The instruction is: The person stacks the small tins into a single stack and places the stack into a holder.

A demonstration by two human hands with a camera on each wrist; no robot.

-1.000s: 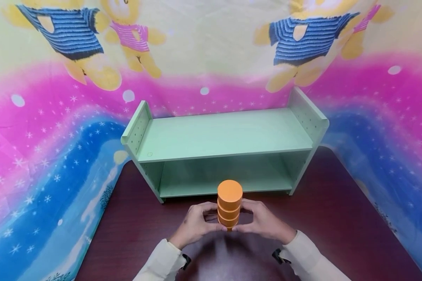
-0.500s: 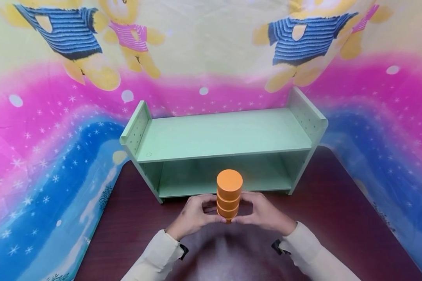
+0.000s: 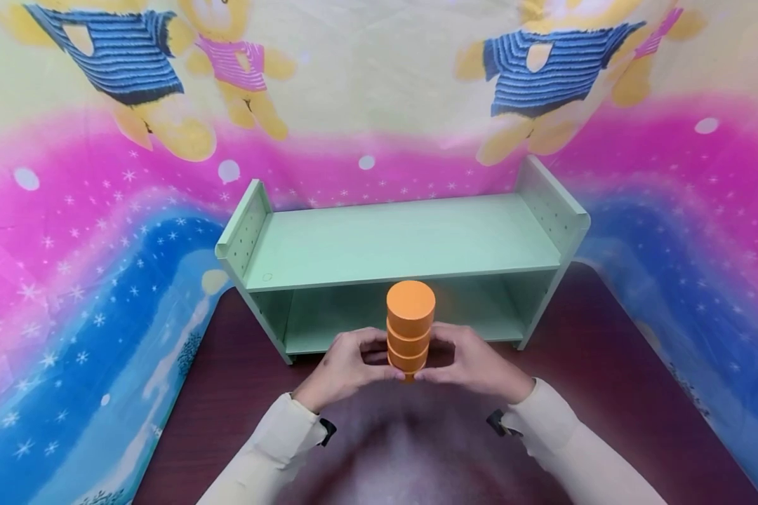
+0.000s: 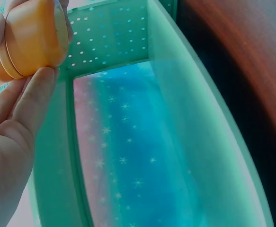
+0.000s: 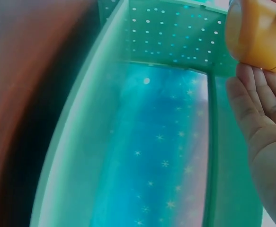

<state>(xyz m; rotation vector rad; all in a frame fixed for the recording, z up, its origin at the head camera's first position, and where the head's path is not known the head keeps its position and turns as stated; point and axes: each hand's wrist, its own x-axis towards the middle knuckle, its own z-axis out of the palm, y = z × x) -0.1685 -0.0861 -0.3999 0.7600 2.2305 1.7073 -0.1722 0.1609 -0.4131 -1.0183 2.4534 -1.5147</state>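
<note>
An orange ridged cylinder [image 3: 410,319], with a flat round top and grooves around its body, is upright between both hands in the head view. My left hand [image 3: 344,367] grips its left side, thumb near the lower end and fingers behind. From the other side my right hand [image 3: 476,361] holds it the same way. The left wrist view has the cylinder [image 4: 33,35] at upper left against the fingers and thumb; the right wrist view has the cylinder [image 5: 258,35] at upper right, touching the fingertips. Whether it is one piece or a stack, I cannot tell.
A pale green two-level shelf [image 3: 391,242] with raised, perforated side panels stands just beyond the hands. It rests on a dark reddish-brown table [image 3: 606,393]. A printed cloth [image 3: 366,84] with bears and snowflakes hangs behind and along both sides.
Both hands have lifted the orange cylinder and moved it forward, so its top now overlaps the shelf's lower opening. The grip looks the same, and the shelf has stayed put.
</note>
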